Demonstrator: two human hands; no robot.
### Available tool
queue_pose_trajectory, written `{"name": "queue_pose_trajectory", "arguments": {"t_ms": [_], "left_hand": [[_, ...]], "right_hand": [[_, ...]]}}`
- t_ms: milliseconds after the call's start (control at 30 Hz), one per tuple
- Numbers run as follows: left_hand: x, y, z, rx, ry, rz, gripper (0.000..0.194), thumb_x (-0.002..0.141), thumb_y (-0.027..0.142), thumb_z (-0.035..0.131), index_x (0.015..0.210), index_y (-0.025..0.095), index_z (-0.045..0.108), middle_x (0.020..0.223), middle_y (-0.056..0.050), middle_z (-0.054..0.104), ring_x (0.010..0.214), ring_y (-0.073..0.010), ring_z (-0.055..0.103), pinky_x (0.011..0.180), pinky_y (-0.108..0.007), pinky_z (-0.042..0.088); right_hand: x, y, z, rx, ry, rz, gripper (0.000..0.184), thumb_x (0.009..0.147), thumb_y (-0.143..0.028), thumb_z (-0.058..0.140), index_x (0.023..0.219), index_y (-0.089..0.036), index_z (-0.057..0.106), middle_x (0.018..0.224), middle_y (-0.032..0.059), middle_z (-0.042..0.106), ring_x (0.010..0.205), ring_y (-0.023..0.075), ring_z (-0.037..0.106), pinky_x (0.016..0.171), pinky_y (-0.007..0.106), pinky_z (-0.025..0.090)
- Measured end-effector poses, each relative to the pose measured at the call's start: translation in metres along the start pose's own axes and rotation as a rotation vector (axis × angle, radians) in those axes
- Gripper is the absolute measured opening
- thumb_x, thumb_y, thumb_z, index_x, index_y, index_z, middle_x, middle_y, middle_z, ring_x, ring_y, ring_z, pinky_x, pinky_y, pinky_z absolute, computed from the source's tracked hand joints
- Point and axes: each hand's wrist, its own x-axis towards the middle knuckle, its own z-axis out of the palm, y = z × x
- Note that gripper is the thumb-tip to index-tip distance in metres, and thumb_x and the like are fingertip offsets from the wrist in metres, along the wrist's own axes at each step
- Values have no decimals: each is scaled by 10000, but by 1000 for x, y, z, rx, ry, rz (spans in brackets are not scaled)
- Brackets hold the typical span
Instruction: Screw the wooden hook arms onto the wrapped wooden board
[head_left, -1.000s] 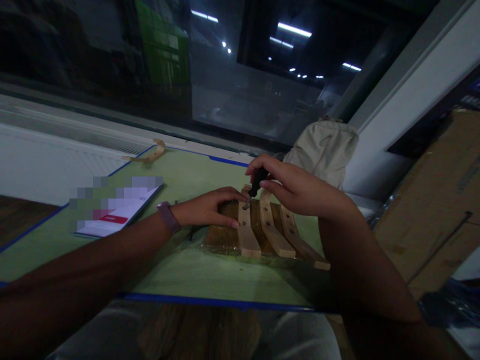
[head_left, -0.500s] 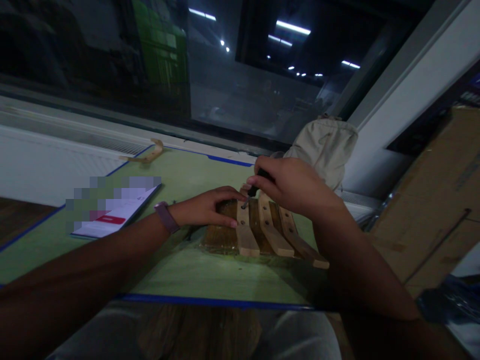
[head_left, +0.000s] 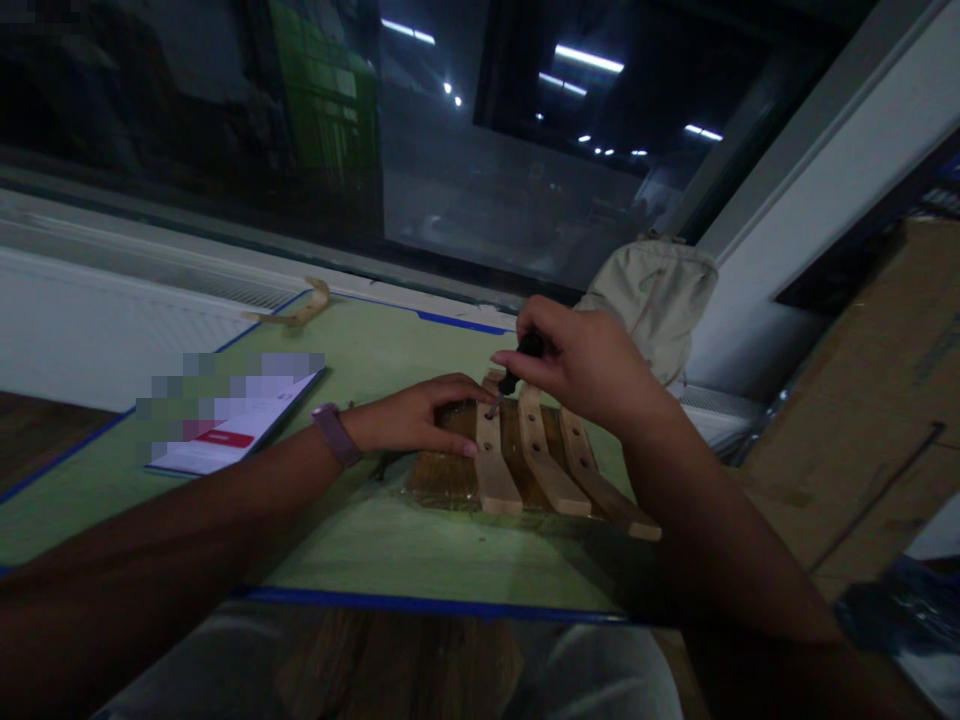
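My right hand (head_left: 585,360) is closed round the black handle of a screwdriver (head_left: 508,382). The metal shaft slants down to the upper hole of the leftmost wooden hook (head_left: 496,478). My left hand (head_left: 420,415), with a purple band on its wrist, steadies that hook: thumb at its left edge, forefinger up near the hole. Two more bent wooden hooks, a middle one (head_left: 553,475) and a right one (head_left: 604,490), lie beside it. All three rest across a brown wooden board (head_left: 442,475) wrapped in clear film. Each hook has dark holes.
The green tabletop (head_left: 360,560) has a blue edge. A phone or tablet (head_left: 232,430), partly pixelated, lies at left. Another wooden hook (head_left: 304,305) sits at the far left corner. Behind stand a beige bag (head_left: 652,290) and a window; a cardboard box (head_left: 877,400) is at right.
My right hand has shifted its grip and risen slightly at the knuckles, showing more of the screwdriver handle. The shaft stays at the same hole. My left hand keeps its place on the hook.
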Motion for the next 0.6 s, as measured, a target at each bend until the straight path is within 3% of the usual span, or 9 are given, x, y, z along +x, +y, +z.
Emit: {"name": "queue_pose_trajectory", "arguments": {"t_ms": [133, 267, 367, 467, 600], "left_hand": [[0, -2, 0, -12, 8, 11, 551, 765, 350, 770, 1273, 267, 573, 1332, -84, 560, 1288, -243, 496, 1125, -445, 333], [1, -4, 1, -10, 10, 6, 558, 757, 362, 775, 1267, 260, 575, 1322, -85, 563, 1267, -243, 511, 1114, -444, 347], [1, -4, 1, -11, 9, 9, 554, 754, 362, 776, 1259, 243, 583, 1316, -91, 562, 1270, -250, 509, 1117, -445, 345], [1, -3, 1, -3, 11, 7, 560, 755, 363, 776, 1264, 232, 583, 1315, -99, 562, 1276, -255, 506, 1121, -445, 340], [1, -3, 1, -11, 23, 21, 558, 755, 367, 777, 1264, 247, 584, 1325, -90, 565, 1296, -251, 491, 1136, -444, 323]], "right_hand": [[-1, -7, 1, -49, -75, -37, 170, 947, -330, 487, 956, -171, 544, 893, 83, 624, 769, 200, 573, 657, 299, 379], [-4, -3, -4, 199, -149, -209, 137, 921, -169, 447, 1042, -157, 511, 1070, 117, 570, 964, 203, 558, 804, 330, 447], [-4, 4, -8, 348, -215, -260, 209, 890, -123, 486, 1092, -170, 510, 1068, 91, 597, 972, 178, 578, 830, 309, 457], [-2, 8, -7, 353, -173, -195, 151, 883, -204, 579, 1028, -193, 539, 963, 41, 645, 867, 161, 614, 770, 278, 448], [0, 5, 0, 102, -48, -36, 224, 847, -399, 654, 874, -190, 579, 761, 13, 635, 691, 163, 585, 648, 270, 389]]}}
